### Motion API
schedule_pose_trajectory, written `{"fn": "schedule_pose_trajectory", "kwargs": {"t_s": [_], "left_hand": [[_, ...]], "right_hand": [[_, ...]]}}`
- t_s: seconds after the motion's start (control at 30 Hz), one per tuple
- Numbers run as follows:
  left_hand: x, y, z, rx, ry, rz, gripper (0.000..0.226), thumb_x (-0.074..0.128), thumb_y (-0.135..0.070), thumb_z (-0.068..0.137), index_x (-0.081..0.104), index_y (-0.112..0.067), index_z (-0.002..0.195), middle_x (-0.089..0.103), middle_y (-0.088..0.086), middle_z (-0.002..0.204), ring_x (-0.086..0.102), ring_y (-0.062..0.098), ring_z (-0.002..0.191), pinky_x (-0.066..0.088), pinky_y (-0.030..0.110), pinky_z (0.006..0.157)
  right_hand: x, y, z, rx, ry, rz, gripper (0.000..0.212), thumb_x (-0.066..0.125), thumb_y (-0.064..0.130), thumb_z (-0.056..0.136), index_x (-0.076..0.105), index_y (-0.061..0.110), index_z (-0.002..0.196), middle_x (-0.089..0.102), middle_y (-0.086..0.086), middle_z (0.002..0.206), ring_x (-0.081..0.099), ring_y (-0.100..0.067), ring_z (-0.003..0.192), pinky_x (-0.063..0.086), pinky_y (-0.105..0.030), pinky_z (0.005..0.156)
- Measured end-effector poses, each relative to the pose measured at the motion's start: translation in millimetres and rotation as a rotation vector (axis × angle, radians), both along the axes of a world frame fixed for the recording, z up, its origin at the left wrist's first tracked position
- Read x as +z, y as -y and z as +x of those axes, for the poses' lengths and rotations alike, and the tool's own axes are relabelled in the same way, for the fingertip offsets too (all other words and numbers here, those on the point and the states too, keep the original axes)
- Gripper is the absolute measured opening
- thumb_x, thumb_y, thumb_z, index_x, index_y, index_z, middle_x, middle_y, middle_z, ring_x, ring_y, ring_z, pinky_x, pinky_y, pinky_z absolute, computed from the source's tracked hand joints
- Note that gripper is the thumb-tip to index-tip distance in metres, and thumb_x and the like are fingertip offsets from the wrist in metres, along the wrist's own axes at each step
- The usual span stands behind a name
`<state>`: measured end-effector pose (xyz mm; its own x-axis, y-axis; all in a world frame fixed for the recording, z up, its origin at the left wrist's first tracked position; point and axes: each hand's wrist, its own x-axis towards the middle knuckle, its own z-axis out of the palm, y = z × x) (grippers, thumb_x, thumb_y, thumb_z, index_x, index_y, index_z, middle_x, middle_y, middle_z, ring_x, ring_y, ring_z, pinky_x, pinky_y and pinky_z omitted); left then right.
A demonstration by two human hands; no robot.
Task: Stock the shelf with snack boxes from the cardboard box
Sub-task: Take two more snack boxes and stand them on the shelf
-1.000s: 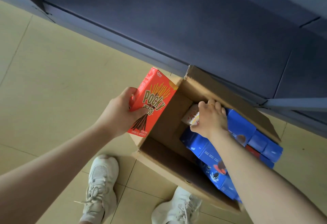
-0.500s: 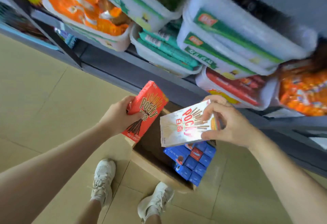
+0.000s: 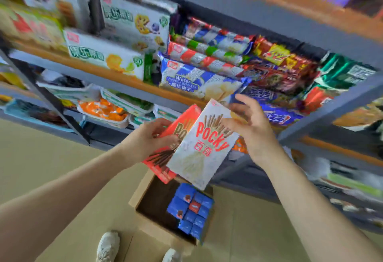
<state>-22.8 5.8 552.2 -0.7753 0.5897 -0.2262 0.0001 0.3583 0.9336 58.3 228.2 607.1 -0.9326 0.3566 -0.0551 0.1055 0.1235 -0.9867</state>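
Note:
My left hand (image 3: 145,139) grips a red Pocky box (image 3: 178,125) by its left side. A white Pocky box (image 3: 203,154) lies tilted over the red one, overlapping its right half. My right hand (image 3: 255,129) holds the white box at its upper right edge, thumb on the front face and the other fingers spread upward. Both boxes hang in front of the grey shelf rail (image 3: 116,79). Below them, the open cardboard box (image 3: 141,191) stands on the floor with several blue snack boxes (image 3: 192,210) packed in its right half.
The shelves are crowded: wafer packs (image 3: 199,79), white cookie boxes (image 3: 103,54) and red and blue wrappers (image 3: 273,79) above, instant-noodle tubs (image 3: 103,110) lower down. A dark upright post (image 3: 51,100) stands at the left. My white shoes (image 3: 107,245) are beside the cardboard box.
My right hand lifted the white Pocky box out of the cardboard box and brought it over the red one. Both hands rose toward the shelves as my view tilted up.

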Motion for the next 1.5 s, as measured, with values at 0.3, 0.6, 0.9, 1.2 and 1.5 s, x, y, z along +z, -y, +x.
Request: {"fn": "schedule_pose_trajectory", "kwargs": {"t_s": [0.3, 0.6, 0.9, 1.2, 1.5], "left_hand": [[94, -66, 62, -0.012, 0.046, 0.216, 0.065, 0.081, -0.045, 0.048, 0.061, -0.015, 0.102, 0.074, -0.002, 0.092, 0.07, 0.012, 0.084, 0.054, 0.028, 0.075], [168, -115, 44, 0.11, -0.1, 0.347, 0.04, 0.077, -0.024, 0.07, 0.056, -0.015, 0.103, 0.069, 0.002, 0.095, 0.069, 0.014, 0.082, 0.057, 0.026, 0.069], [261, -148, -48, 0.038, -0.398, 0.471, 0.006, 0.062, -0.026, 0.087, 0.061, -0.021, 0.089, 0.067, -0.004, 0.081, 0.061, 0.003, 0.069, 0.05, 0.021, 0.072], [289, -179, -132, 0.026, -0.129, 0.683, 0.013, 0.052, -0.007, 0.092, 0.053, -0.019, 0.093, 0.065, 0.005, 0.09, 0.065, 0.02, 0.078, 0.054, 0.044, 0.083], [260, -191, -156, 0.003, -0.39, 0.427, 0.045, 0.061, -0.002, 0.084, 0.052, -0.042, 0.102, 0.062, -0.005, 0.112, 0.062, 0.001, 0.089, 0.05, 0.031, 0.088]], "right_hand": [[69, -16, 38, -0.356, -0.166, 0.055, 0.052, 0.074, 0.024, 0.077, 0.043, 0.035, 0.117, 0.052, 0.003, 0.125, 0.056, -0.013, 0.109, 0.051, -0.042, 0.091], [122, -42, 51, -0.242, -0.085, -0.052, 0.035, 0.072, 0.025, 0.079, 0.058, 0.02, 0.111, 0.069, 0.005, 0.107, 0.068, -0.006, 0.09, 0.053, -0.024, 0.072], [214, -100, -1, -0.308, -0.471, -0.136, 0.016, 0.058, 0.011, 0.088, 0.062, 0.012, 0.104, 0.069, -0.005, 0.108, 0.066, -0.019, 0.099, 0.053, -0.037, 0.086], [226, -160, -65, -0.555, -0.368, 0.116, 0.032, 0.063, 0.005, 0.085, 0.047, 0.013, 0.111, 0.062, -0.003, 0.105, 0.061, -0.013, 0.089, 0.049, -0.031, 0.074], [214, -162, -81, -0.594, -0.15, 0.336, 0.037, 0.063, 0.004, 0.086, 0.043, 0.009, 0.116, 0.055, -0.001, 0.106, 0.051, -0.015, 0.096, 0.039, -0.026, 0.073]]}}
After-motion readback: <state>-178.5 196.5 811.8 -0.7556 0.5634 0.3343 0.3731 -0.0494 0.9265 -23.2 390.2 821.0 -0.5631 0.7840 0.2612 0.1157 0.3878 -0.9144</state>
